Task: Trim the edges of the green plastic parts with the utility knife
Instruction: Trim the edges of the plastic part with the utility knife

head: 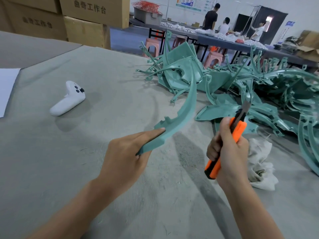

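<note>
My left hand [128, 155] grips the near end of a long curved green plastic part [187, 107], index finger stretched along its top edge. The part arcs up and away toward the pile. My right hand [227, 147] holds an orange and black utility knife [233, 133] upright, its blade out and pointing up and away, a short way right of the part and not touching it. A big heap of green plastic parts [250, 87] covers the right side of the grey table [86, 152].
A white handheld controller [69, 99] lies on the table at left, beside a white sheet [6, 87]. A crumpled white cloth [260, 161] sits by my right wrist. Cardboard boxes [86, 19] stand at the back left. Pink stools and people at a long table are behind.
</note>
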